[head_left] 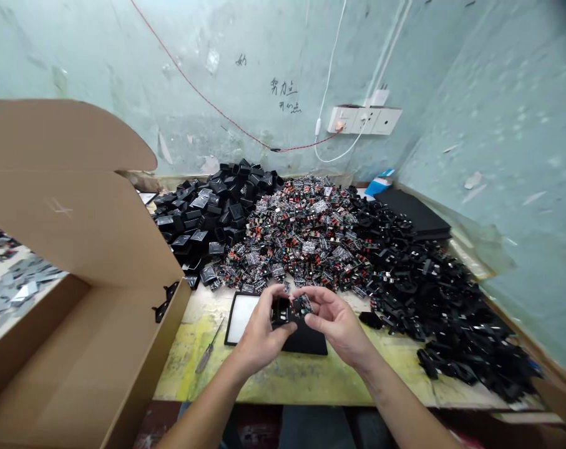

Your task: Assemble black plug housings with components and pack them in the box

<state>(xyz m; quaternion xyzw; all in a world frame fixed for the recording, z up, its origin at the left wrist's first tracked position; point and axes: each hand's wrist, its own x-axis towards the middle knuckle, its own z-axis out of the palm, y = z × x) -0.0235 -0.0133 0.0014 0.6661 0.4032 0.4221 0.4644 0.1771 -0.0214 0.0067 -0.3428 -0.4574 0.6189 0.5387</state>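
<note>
My left hand (pixel 263 333) is closed around a small black plastic housing (pixel 281 312), its open side facing my right hand. Between the thumb and fingers of my right hand (pixel 335 319) is a small circuit board (pixel 302 305) with parts on it, held close beside the housing. Both hands are over a black pad (pixel 308 340) with a white panel (pixel 243 315) at its left. Behind them rises a heap of circuit boards (pixel 306 231). A screwdriver (pixel 209 349) lies to the left of my left hand.
Black casings (pixel 217 206) are piled back left, and black plastic parts (pixel 442 293) spread along the right. An open cardboard box (pixel 77 349) stands at the left, its flap raised. Dark flat sheets (pixel 414 212) lie back right. A socket strip (pixel 364 120) with cords is on the wall.
</note>
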